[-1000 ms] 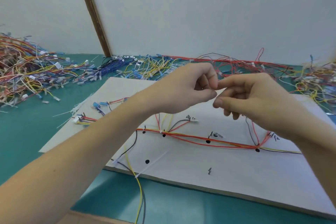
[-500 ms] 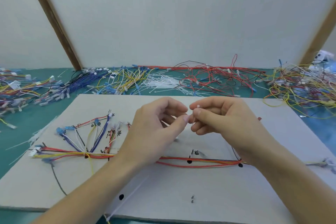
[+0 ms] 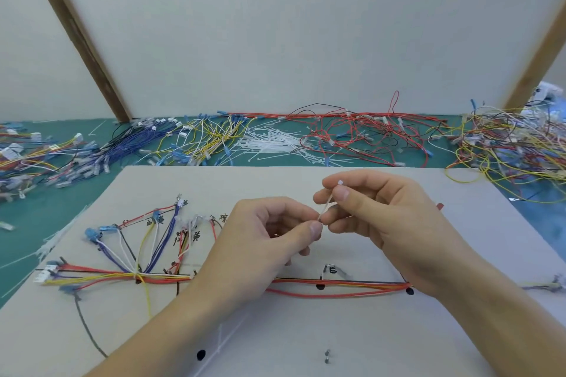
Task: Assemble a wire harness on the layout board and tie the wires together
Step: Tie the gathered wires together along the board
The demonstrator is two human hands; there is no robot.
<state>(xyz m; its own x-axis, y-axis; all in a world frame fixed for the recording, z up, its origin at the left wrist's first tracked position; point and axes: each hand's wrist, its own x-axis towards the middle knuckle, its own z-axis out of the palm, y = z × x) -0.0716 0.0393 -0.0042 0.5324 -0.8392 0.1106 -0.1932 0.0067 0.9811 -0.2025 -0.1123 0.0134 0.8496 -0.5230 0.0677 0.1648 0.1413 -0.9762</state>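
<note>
— Head view: what's held over the layout board?
— A white cable tie: right hand pinches its head end, left hand its tail.
— Any writing?
— Black handwritten marks beside the wire harness, too blurred to read; the hands hide its middle.

A thin white cable tie is held tilted above the grey layout board, where red, yellow and blue wires are laid out.
</note>
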